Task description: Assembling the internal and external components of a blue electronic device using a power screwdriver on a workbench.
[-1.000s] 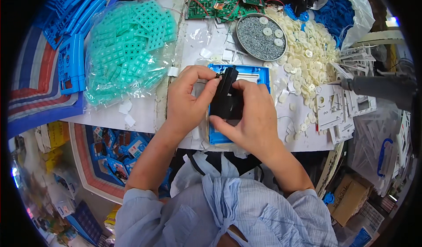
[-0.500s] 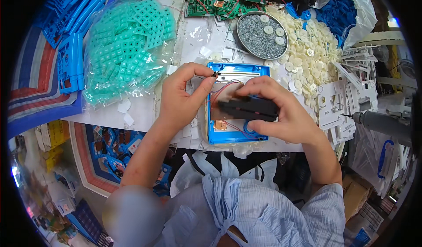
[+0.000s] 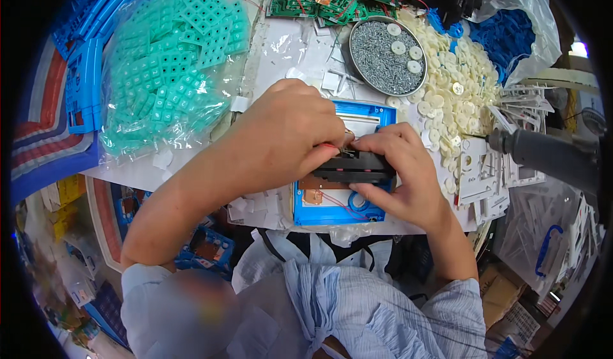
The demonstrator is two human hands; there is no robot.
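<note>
My right hand (image 3: 408, 183) grips a black plastic module (image 3: 357, 167), long and boxy, with thumb and fingers on its near and far sides. Over the module's left end, my left hand (image 3: 284, 132) is closed in a pinch. A thin red wire (image 3: 329, 146) shows at its thumb tip; whatever else it pinches is hidden by the fingers. Beneath both hands lies a shallow blue plastic housing (image 3: 310, 217), open side up. Inside it are a brown board (image 3: 322, 183), a copper-coloured piece (image 3: 313, 197) and loose red wires (image 3: 338, 204).
A bag of green keypads (image 3: 172, 72) lies left. Beyond the housing stand a round dish of small metal parts (image 3: 383, 56) and green circuit boards (image 3: 294, 0). To the right are cream discs (image 3: 440, 97), white plastic frames (image 3: 476, 167) and a grey screwdriver-like tool (image 3: 543, 158).
My left hand has moved right and turned over, bringing its pinch onto the black module. The module, still in my right hand, sits slightly lower and nearer the housing's right side.
</note>
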